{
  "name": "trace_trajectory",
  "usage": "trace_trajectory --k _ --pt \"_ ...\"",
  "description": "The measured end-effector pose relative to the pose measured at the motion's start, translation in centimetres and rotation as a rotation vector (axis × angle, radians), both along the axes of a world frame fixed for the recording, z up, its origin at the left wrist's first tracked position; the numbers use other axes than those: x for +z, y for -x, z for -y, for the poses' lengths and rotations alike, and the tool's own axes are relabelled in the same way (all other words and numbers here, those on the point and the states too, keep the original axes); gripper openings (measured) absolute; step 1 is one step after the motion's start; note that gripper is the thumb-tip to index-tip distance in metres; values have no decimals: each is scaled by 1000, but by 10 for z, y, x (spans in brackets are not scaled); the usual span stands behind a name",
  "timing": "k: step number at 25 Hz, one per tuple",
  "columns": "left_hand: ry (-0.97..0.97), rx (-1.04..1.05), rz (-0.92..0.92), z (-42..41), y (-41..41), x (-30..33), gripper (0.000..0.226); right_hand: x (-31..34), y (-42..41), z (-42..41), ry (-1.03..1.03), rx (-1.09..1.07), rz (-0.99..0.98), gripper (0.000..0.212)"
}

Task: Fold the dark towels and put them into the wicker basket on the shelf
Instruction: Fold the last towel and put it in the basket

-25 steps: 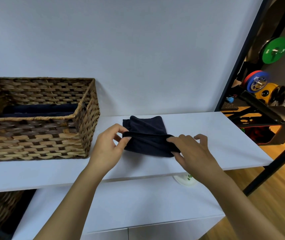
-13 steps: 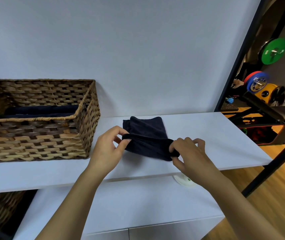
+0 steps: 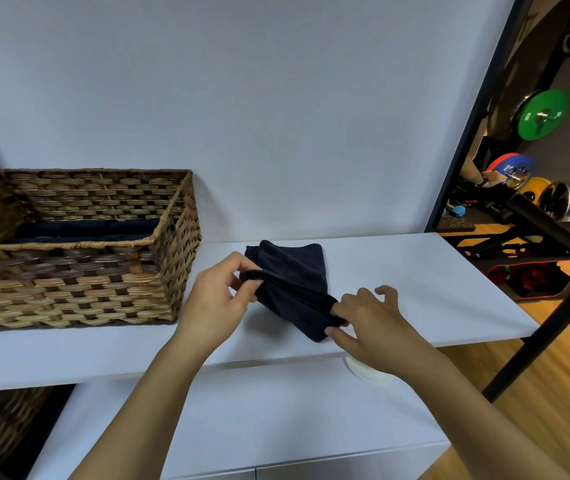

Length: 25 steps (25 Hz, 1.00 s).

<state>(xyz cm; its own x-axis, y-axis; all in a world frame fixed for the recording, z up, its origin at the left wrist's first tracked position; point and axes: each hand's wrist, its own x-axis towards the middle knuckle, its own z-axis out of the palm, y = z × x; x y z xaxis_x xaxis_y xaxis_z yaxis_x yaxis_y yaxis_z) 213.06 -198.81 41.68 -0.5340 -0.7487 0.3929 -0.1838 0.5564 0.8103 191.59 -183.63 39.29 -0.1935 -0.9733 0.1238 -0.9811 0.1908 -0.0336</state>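
A dark navy towel [image 3: 292, 271], folded small, lies on the white shelf [image 3: 415, 278]. My left hand [image 3: 219, 299] pinches its near left corner between thumb and fingers. My right hand [image 3: 366, 323] grips its near right corner, pulling the front edge taut and slanted. The wicker basket [image 3: 79, 285] stands on the shelf to the left, about a hand's width from my left hand. Inside it lies another dark towel [image 3: 86, 228], mostly hidden by the front wall.
A white cabinet top [image 3: 259, 420] runs below the shelf, with a small white round object [image 3: 366, 374] partly under my right wrist. A second wicker basket [image 3: 3, 420] sits lower left. A black post [image 3: 477, 109] and gym weights [image 3: 541, 114] stand to the right.
My right hand has drawn its corner of the towel down toward the shelf's front edge, so the gripped edge now slants. My left hand keeps its pinch, almost in place.
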Motion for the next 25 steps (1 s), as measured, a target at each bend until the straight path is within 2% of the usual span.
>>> trace_trajectory --k 2,4,7,11,14,18,22,25 --pt "22 -7 33 1 -2 9 16 14 2 0 -6 -8 86 27" --pt "27 18 46 8 -5 24 17 41 7 0 153 4 174 27" --pt "-10 51 -58 20 -3 68 22 100 16 7 371 -14 313 28" --pt "35 87 -128 37 10 146 6 169 24 39 435 -41 311 26" --pt "28 88 -152 45 11 194 9 211 26 55 523 -23 317 20" --pt "-51 49 -214 41 2 233 5 251 18 61 653 62 422 20" --pt "-99 40 -201 30 -13 244 1 263 10 62 633 115 528 21" --pt "-106 56 -183 24 -26 246 9 265 6 61 611 151 540 28"
